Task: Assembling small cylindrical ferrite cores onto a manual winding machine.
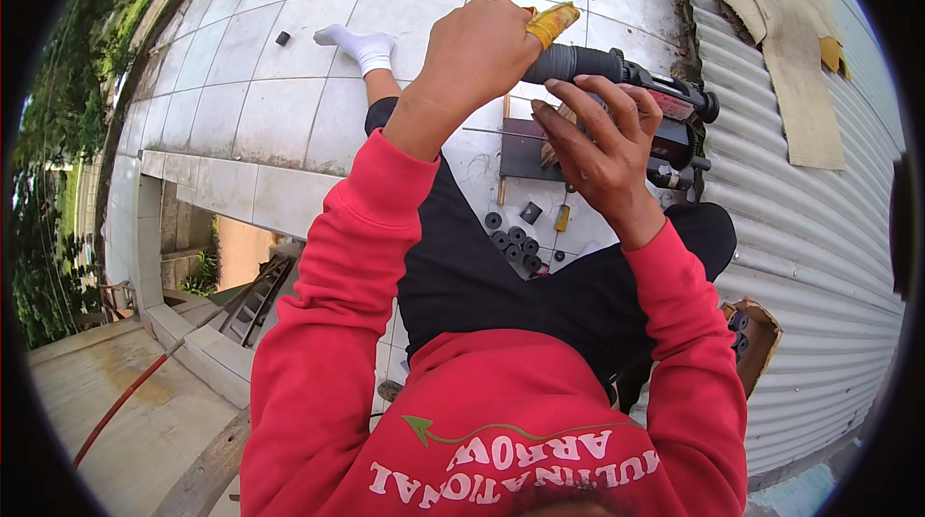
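Observation:
My left hand (482,53) is closed around a yellow cloth (553,24), whose crumpled end sticks out past the fingers. It is at the left end of a dark grey ridged cylinder (575,63) mounted on a black machine (674,98); the fingers hide that end. Just below the cylinder is my right hand (609,136), its fingers apart and bent, with nothing seen in them. Whether its fingertips touch the cylinder, I cannot tell. Beneath the right hand lie a dark flat board (520,159) and a thin metal rod (491,132).
Several black rings (515,245) lie between my legs, near a yellow-handled tool (562,218) and a small black block (530,212). A cardboard box (761,344) of rings stands at right by corrugated metal sheeting (819,257). An opening (241,247) in the tiled floor is at left.

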Available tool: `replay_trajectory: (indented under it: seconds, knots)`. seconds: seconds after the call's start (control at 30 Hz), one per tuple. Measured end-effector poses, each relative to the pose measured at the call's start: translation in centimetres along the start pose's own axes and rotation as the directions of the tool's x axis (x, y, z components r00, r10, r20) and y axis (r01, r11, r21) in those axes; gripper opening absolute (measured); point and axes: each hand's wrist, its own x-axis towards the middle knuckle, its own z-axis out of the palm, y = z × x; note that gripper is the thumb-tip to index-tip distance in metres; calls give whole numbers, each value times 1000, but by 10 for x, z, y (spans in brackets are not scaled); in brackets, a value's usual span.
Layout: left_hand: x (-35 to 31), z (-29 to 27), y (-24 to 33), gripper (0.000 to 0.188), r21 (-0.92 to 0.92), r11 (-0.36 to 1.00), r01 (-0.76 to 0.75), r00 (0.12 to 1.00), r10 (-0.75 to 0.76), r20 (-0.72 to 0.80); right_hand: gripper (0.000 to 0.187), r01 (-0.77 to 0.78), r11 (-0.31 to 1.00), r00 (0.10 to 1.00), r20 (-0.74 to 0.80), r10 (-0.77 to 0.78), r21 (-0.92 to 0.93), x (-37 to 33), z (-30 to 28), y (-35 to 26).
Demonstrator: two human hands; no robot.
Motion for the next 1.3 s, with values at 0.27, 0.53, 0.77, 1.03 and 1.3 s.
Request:
replay_trajectory:
  seconds: [0.27, 0.53, 0.77, 1.03, 1.3]
  knots:
    - [-12, -11, 17, 39, 26, 999, -41, 997, 39, 69, 13, 76, 995, 994, 68, -81, 69, 0, -5, 6]
    - [1, -3, 9, 44, 112, 991, -74, 989, 59, 133, 11, 84, 996, 994, 68, -86, 35, 2, -1, 8]
    - [5, -15, 13, 39, 262, 889, -375, 924, 338, 176, 7, 118, 992, 988, 94, -121, 38, 3, -2, 9]
    - [13, -14, 12, 41, 239, 901, -363, 912, 290, 291, 10, 113, 994, 987, 113, -111, -6, 4, -2, 8]
    - [14, 8, -10, 37, 294, 905, -307, 937, 232, 263, 13, 153, 988, 980, 129, -152, 2, 9, -1, 9]
